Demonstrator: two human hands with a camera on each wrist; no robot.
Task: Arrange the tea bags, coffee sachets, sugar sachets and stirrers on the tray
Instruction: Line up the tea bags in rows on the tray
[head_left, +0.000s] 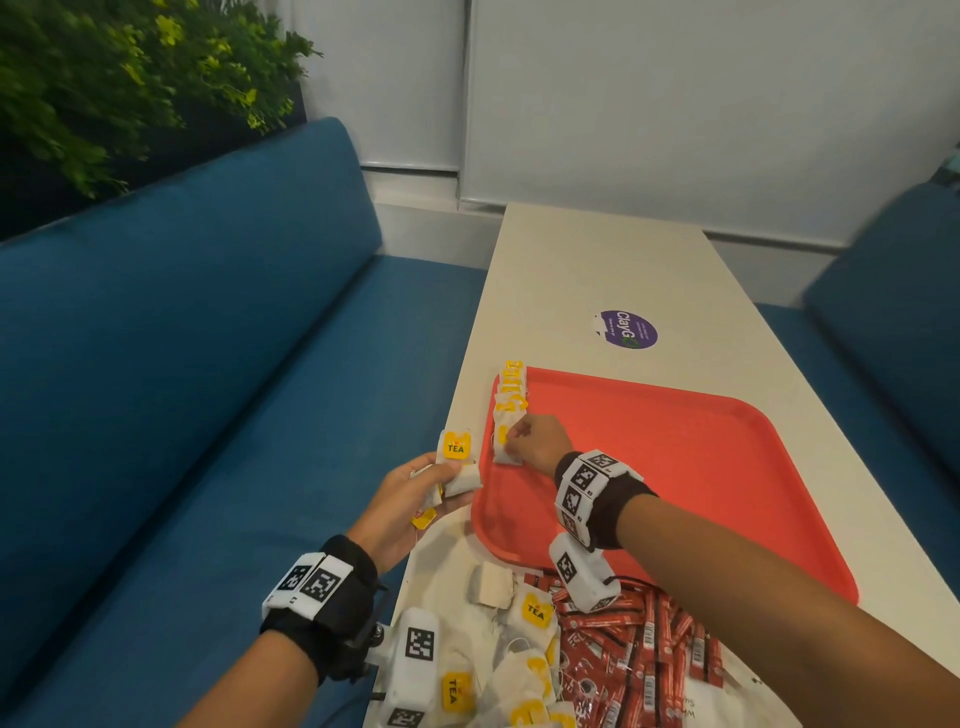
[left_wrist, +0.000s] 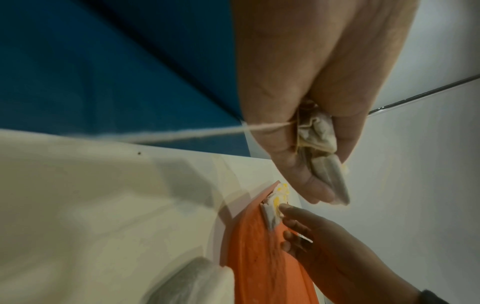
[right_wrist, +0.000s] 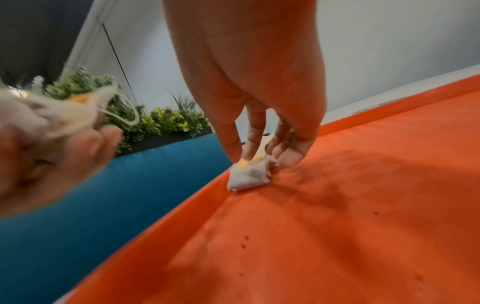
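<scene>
I see a long cream table (head_left: 597, 260) bearing a flat red-orange plastic tray (head_left: 675, 467). A row of white paper tea bags with yellow tags (head_left: 510, 400) runs along the tray's left rim. My right hand (head_left: 537, 444) pinches the nearest bag of the row. My left hand (head_left: 410, 499), just off the rim, grips several spare tea bags (head_left: 460, 460). Loose tea bags and red coffee sachets (head_left: 634, 649) heap at the near end.

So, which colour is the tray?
The tray is orange-red; the head view shows it best.
</scene>
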